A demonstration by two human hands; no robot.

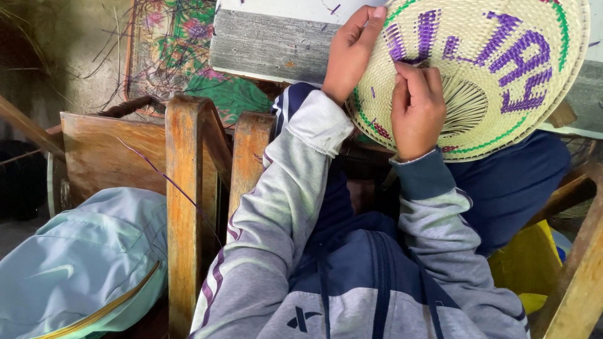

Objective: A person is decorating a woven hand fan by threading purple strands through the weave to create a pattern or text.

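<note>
Near the camera: grey and navy jacket sleeves, with a pale blue bag [75,263] at lower left beside a wooden chair frame [185,207]. Right hand [416,110] has fingers curled, pinching a purple strand on the woven round hat [483,75], which sits tilted over the lap. Left hand [352,53] grips the hat's rim, thumb on top; beyond lies a grey plank [270,47].
</note>
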